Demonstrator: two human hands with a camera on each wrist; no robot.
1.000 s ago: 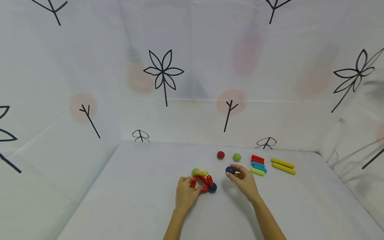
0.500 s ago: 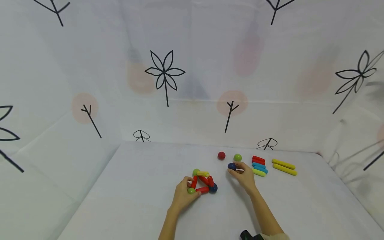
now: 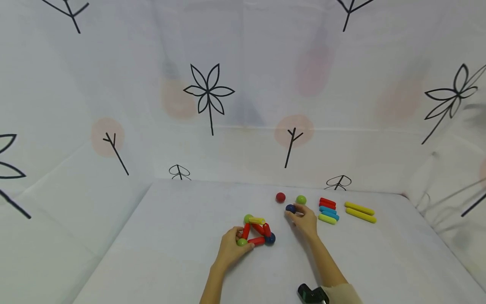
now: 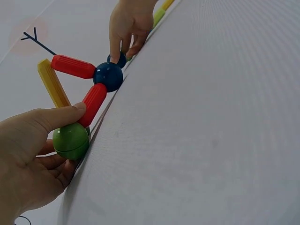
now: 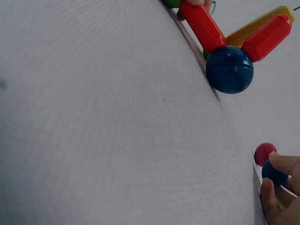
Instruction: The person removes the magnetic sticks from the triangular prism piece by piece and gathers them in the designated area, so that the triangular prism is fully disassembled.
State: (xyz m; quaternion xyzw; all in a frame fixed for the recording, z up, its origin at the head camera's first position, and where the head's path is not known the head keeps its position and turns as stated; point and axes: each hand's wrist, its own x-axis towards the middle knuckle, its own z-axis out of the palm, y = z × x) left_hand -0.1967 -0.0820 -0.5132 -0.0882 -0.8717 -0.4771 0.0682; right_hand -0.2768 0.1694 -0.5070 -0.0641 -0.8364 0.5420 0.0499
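Note:
A frame of red rods (image 3: 256, 241) joined by balls lies on the white table, with a yellow rod (image 3: 257, 220) and another red rod (image 4: 72, 66) rising from its corners. My left hand (image 3: 230, 248) holds its near-left corner: the thumb lies over a red rod's end, the fingers curl behind a green ball (image 4: 71, 141). A dark blue ball (image 4: 108, 77) forms the right corner; a second green ball (image 3: 248, 218) sits at the far one. My right hand (image 3: 306, 221) pinches a loose dark blue ball (image 5: 274, 174) between thumb and fingers, close over the table.
Behind the right hand lie a red ball (image 3: 280, 197) and a loose green ball (image 3: 301, 199). To its right are short red rods (image 3: 328, 203), blue rods (image 3: 329, 213), a light green rod (image 3: 327, 219) and two long yellow rods (image 3: 360, 215). A patterned cloth (image 3: 243, 152) hangs behind the table.
My right hand has carried the blue ball slightly away from me, toward the red ball. My left hand has shifted a little, uncovering the green ball at the near corner.

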